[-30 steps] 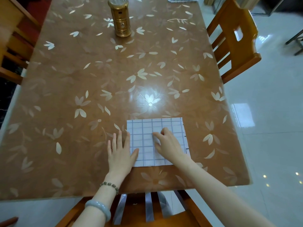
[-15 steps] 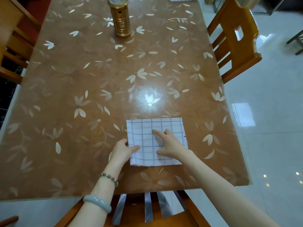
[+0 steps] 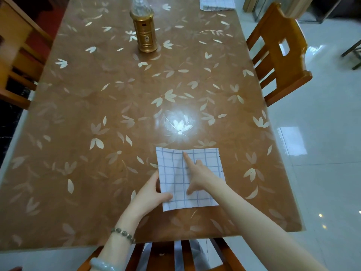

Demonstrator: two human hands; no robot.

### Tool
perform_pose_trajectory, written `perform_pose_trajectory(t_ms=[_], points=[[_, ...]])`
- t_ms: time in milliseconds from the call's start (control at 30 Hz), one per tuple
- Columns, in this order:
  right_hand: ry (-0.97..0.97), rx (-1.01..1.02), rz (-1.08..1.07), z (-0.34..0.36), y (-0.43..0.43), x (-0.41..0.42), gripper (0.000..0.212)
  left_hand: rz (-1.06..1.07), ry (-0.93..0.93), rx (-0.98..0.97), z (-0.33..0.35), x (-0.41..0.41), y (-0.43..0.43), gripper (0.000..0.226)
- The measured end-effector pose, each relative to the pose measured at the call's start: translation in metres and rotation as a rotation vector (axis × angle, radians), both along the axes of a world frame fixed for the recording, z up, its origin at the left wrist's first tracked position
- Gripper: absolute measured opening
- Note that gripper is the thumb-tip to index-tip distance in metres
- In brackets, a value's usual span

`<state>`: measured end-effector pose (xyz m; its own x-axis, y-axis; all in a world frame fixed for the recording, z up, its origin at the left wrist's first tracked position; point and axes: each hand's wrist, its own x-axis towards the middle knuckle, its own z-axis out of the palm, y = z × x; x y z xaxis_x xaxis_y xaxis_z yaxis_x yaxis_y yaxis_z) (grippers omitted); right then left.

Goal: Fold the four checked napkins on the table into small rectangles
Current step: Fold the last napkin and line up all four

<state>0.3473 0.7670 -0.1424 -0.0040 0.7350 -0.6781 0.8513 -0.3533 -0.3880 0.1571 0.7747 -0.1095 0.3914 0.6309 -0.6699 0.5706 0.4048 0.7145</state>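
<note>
A white napkin with a blue check (image 3: 207, 161), folded to a rough square, lies near the front edge of the brown leaf-patterned table (image 3: 97, 114). My left hand (image 3: 151, 192) pinches the napkin's left edge, thumb on top, and that side is lifted slightly. My right hand (image 3: 199, 175) rests on the middle of the napkin, its straight index finger pressing down close to the far edge. A second checked napkin (image 3: 216, 3) lies at the table's far right corner, partly cut off by the frame.
A gold lantern-like object (image 3: 145, 34) stands at the far middle of the table. Wooden chairs stand to the right (image 3: 281, 53), to the left (image 3: 15, 61) and under the front edge (image 3: 170, 255). Glossy white floor lies right.
My left hand went from lying flat beside the napkin to pinching its left edge and lifting it. My right index finger slid toward the far edge.
</note>
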Motion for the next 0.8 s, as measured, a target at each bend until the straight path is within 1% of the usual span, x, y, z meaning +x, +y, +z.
perform_pose_trajectory(t_ms=[100,233,400,467,500,533,600,633,667,733,800], points=[[-0.022,0.002,0.021,0.001,0.001,-0.001,0.141,-0.055,0.014,0.001,0.006,0.003,-0.002,0.078],[-0.036,0.008,0.068,-0.001,0.001,-0.001,0.143,-0.049,-0.01,0.002,0.008,0.009,-0.005,0.08],[-0.029,0.012,0.07,-0.002,0.002,-0.001,0.143,-0.066,-0.117,0.024,0.012,0.029,-0.012,0.086],[-0.016,0.008,0.056,-0.008,0.003,0.001,0.138,-0.068,-0.12,0.037,0.014,0.039,-0.015,0.087],[0.021,0.017,0.042,-0.009,0.003,0.003,0.129,-0.073,-0.114,0.043,0.015,0.044,-0.016,0.088],[0.097,0.036,0.014,-0.01,0.003,0.007,0.113,-0.078,-0.11,0.042,0.015,0.049,-0.018,0.09],[0.31,0.103,-0.094,-0.007,-0.001,0.018,0.076,-0.091,-0.101,0.02,0.017,0.06,-0.022,0.091],[0.411,0.114,-0.184,-0.006,-0.005,0.025,0.068,-0.1,-0.096,0.006,0.016,0.066,-0.025,0.092],[0.522,0.106,-0.303,-0.005,-0.011,0.032,0.062,-0.109,-0.099,-0.006,0.016,0.072,-0.029,0.092],[0.773,0.055,-0.586,-0.01,-0.023,0.045,0.062,-0.109,-0.097,-0.011,0.014,0.084,-0.035,0.092],[0.955,-0.001,-0.834,-0.015,-0.027,0.052,0.058,-0.097,-0.057,0.014,0.009,0.094,-0.039,0.09]])
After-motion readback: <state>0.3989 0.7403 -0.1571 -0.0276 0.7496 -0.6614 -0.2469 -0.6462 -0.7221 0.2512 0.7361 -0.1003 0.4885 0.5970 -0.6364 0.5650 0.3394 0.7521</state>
